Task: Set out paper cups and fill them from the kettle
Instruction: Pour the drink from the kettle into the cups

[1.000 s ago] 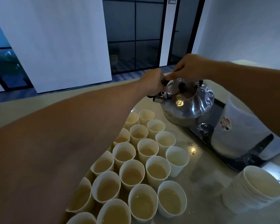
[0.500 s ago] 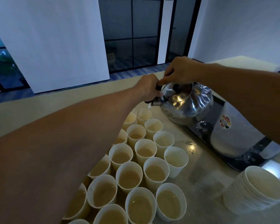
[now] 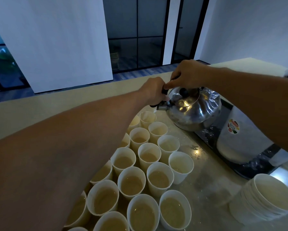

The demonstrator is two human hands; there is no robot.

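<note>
1. Kettle (image 3: 194,108): steel, dented, held tilted above the surface (image 3: 211,179), spout over the far cup (image 3: 147,116) at the end of the cluster.
2. Right hand (image 3: 187,75): its grip is closed round the black handle above the lid. This is the sound hold; the metal body is likely hot and slick.
3. Left hand (image 3: 154,90): curled at the spout end of the kettle; whether it holds the spout cap or only steadies it cannot be told.
4. Judged heavy when full; weight shifts toward the spout as it tips.
5. Cups (image 3: 158,179): thin paper, packed rim to rim beside the kettle, most holding pale liquid. Light, soft-walled, easily tipped; take low on the wall, without squeezing.
6. Spare stack (image 3: 264,202): well apart from the kettle, nearer the viewer.
</note>
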